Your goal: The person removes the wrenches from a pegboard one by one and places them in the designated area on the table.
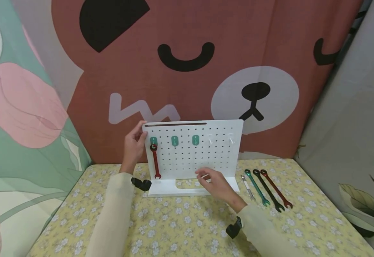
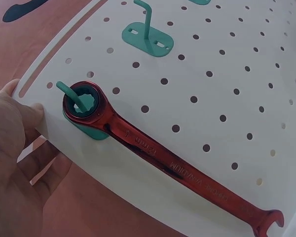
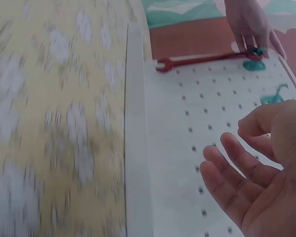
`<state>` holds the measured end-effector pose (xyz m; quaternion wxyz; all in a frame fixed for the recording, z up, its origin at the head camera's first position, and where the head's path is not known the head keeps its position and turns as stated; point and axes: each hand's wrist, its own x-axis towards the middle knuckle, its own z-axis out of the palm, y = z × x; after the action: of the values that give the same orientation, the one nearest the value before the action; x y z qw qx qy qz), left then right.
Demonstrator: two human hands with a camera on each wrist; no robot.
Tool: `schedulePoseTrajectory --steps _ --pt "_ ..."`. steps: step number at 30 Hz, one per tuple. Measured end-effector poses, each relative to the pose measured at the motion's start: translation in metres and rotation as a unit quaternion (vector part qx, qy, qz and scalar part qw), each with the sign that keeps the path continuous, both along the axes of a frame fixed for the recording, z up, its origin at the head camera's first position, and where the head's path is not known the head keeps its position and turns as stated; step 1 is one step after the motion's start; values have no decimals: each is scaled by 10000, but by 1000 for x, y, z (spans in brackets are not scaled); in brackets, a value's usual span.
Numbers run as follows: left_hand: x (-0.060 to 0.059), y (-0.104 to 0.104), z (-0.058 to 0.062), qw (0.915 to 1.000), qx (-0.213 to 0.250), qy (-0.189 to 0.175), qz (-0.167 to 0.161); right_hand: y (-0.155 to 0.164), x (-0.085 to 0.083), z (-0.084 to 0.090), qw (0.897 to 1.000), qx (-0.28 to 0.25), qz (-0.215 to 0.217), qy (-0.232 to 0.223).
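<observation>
Right hand [image 1: 217,185], fingers loosely open and grasping nothing, hovers before the lower pegboard [image 1: 206,157] on the floral counter [image 1: 174,221]. Left hand [image 1: 135,144] grips the pegboard's upper left edge, beside the red wrench [image 2: 177,168] hanging from the leftmost green hook [image 2: 69,91].

A brown bear-face cloth [image 1: 206,71] hangs behind the worktop's [image 1: 180,228] far edge; a tulip-print sheet [image 1: 16,117] borders its left edge, a grey leaf-print one [image 1: 350,135] its right; yellow floral cloth covers it
</observation>
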<state>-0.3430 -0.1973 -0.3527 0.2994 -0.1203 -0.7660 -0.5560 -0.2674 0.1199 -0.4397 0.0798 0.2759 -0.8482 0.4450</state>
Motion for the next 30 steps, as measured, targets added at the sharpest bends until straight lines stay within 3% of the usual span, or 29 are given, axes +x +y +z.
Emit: schedulePoseTrajectory --steps 7,12,21,27,30 --pt "-1 2 0 9999 58 57 -67 -32 -5 1 9980 -242 230 -531" --pt "0 0 -1 10000 41 45 -58 -50 -12 -1 9966 -364 341 -653" --pt "0 -1 0 10000 65 5 -57 -86 -20 0 9896 -613 337 -1258" --pt "0 -1 -2 9999 92 47 -91 -108 -22 0 9896 -817 442 -1097" --pt "11 2 8 9999 65 69 -125 -115 -23 0 9879 -922 456 -1164"
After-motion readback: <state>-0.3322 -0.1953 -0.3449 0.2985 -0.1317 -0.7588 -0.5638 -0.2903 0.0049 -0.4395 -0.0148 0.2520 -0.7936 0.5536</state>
